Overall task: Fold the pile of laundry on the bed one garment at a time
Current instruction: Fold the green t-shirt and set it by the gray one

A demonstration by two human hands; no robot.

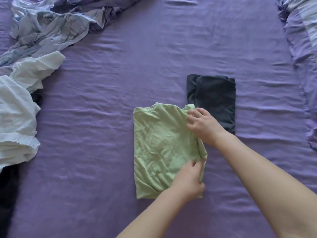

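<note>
On the purple bed sheet [103, 169], near the lower middle of the view, lies the light green shirt [163, 148], already folded into a narrow rectangle whose long axis runs away from the person, neckline at the far end. Both hands work its right edge: the right hand [204, 127] sits at the far right corner, fingers curled into the cloth by the collar, while the left hand [190, 181] reaches across at the near end and pinches the folded side there. That edge lies directly under both hands, so the coming move probably turns on bringing one short end toward the other along the long axis; the left hand is nearer the hem. Just beyond the right hand, touching or nearly touching the shirt's far corner, rests a folded dark garment [214, 98]. Well apart on the left wait white clothes [18, 107] and a crumpled pale blue piece [46, 31]. Striped bedding [301, 31] bunches along the right side.
</note>
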